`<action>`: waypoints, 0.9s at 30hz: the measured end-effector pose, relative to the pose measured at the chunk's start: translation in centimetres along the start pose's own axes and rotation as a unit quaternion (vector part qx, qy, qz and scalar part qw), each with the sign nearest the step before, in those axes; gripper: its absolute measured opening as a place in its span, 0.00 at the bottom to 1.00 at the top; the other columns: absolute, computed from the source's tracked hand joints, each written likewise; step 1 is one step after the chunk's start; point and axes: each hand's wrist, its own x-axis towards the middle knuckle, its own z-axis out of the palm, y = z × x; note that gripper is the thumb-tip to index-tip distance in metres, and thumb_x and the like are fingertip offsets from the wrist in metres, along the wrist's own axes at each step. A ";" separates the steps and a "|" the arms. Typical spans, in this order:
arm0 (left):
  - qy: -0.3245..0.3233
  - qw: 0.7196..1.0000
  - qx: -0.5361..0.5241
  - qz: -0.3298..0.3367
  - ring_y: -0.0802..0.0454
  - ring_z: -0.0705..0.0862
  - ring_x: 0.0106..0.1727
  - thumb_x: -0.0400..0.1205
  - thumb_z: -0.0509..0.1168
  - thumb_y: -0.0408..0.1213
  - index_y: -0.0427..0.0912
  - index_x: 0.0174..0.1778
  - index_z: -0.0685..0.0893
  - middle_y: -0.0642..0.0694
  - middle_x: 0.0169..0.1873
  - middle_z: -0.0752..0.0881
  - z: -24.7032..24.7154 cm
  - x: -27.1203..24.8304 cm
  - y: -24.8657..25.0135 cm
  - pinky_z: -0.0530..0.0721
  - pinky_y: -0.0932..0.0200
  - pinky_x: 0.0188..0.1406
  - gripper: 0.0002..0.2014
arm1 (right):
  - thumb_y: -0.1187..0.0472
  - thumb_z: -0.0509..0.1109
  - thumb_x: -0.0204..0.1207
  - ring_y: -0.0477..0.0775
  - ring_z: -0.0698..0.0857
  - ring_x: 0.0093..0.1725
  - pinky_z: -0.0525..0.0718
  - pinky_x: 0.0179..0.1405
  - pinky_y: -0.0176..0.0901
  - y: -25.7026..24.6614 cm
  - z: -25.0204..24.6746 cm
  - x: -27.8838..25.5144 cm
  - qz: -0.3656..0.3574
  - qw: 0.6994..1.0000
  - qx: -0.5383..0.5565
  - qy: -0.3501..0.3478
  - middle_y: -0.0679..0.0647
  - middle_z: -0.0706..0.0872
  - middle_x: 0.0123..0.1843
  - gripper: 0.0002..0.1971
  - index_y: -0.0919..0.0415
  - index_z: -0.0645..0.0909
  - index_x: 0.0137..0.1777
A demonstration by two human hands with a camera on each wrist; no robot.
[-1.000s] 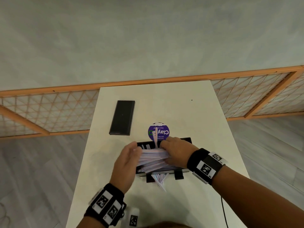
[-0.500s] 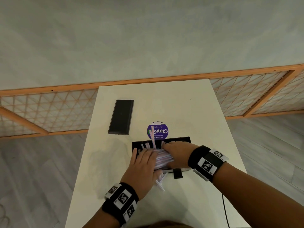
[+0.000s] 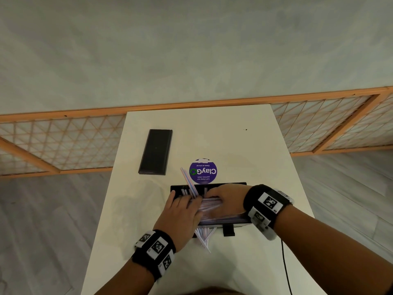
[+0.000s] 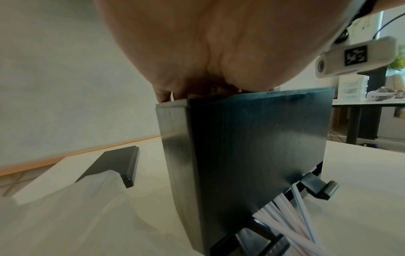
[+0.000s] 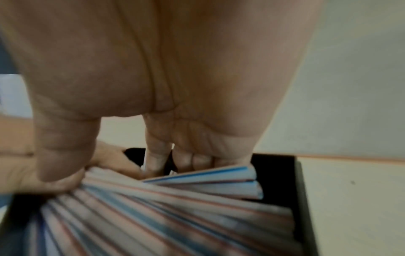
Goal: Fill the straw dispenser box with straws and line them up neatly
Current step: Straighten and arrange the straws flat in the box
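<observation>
The black straw dispenser box (image 3: 234,185) stands mid-table, packed with striped straws (image 3: 214,206). My left hand (image 3: 185,201) lies flat over the box's left part, fingers straight, pressing on the straws. My right hand (image 3: 212,198) curls over the bundle from the right. In the right wrist view its thumb (image 5: 61,155) and fingers (image 5: 157,155) pinch the fanned straws (image 5: 175,207). One straw (image 3: 188,182) sticks up, leaning left. Several straw ends (image 3: 203,237) poke out of the front slot, also seen as crossed straws (image 4: 285,216) in the left wrist view.
The black lid (image 3: 155,151) lies flat at the far left of the white table (image 3: 244,150). A purple round sticker (image 3: 203,171) sits just behind the box. A thin black cable (image 3: 286,265) runs down near my right arm. A translucent wrap (image 4: 65,199) lies left of the box.
My left hand has moved from the bundle's left end to lie flat on top of the straws. The upright straw now leans left. My right hand has stayed on the bundle.
</observation>
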 end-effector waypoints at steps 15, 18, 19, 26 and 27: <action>-0.044 0.998 -0.046 -0.018 0.52 0.76 0.75 0.88 0.37 0.57 0.52 0.76 0.74 0.52 0.68 0.82 -0.6 0.1 0.8 0.51 0.41 0.90 0.29 | 0.56 0.66 0.78 0.55 0.83 0.65 0.80 0.71 0.54 -3.0 -1.9 1.7 0.016 0.993 0.088 -0.081 0.52 0.86 0.67 0.24 0.50 0.80 0.75; -0.050 0.998 -0.035 -0.030 0.49 0.77 0.74 0.88 0.36 0.57 0.50 0.77 0.74 0.49 0.67 0.82 -0.7 -0.1 0.9 0.44 0.39 0.90 0.31 | 0.57 0.66 0.77 0.54 0.82 0.69 0.78 0.75 0.56 -2.9 -1.0 1.8 -0.017 0.994 0.101 -0.041 0.52 0.85 0.71 0.25 0.50 0.80 0.75; -0.050 0.997 -0.023 -0.045 0.47 0.78 0.72 0.88 0.38 0.58 0.50 0.77 0.75 0.48 0.65 0.83 -0.8 -0.2 1.0 0.42 0.36 0.89 0.30 | 0.60 0.66 0.79 0.54 0.80 0.71 0.76 0.77 0.54 -2.7 -0.8 1.7 -0.030 0.993 0.110 -0.031 0.51 0.83 0.73 0.25 0.50 0.79 0.77; -0.024 0.993 0.019 -0.111 0.39 0.82 0.65 0.84 0.43 0.74 0.55 0.73 0.81 0.42 0.56 0.88 -3.0 -0.8 2.4 0.36 0.25 0.85 0.37 | 0.62 0.68 0.77 0.47 0.76 0.74 0.75 0.75 0.46 -2.0 -0.6 1.1 -0.018 0.991 0.129 -0.008 0.45 0.78 0.78 0.29 0.45 0.76 0.78; -0.036 0.992 0.021 -0.116 0.40 0.81 0.69 0.82 0.40 0.76 0.56 0.73 0.80 0.43 0.60 0.88 -3.3 -0.6 2.6 0.34 0.26 0.84 0.39 | 0.61 0.68 0.77 0.49 0.77 0.74 0.77 0.73 0.46 -2.1 -0.8 1.2 -0.005 0.994 0.112 -0.011 0.47 0.78 0.77 0.28 0.45 0.76 0.78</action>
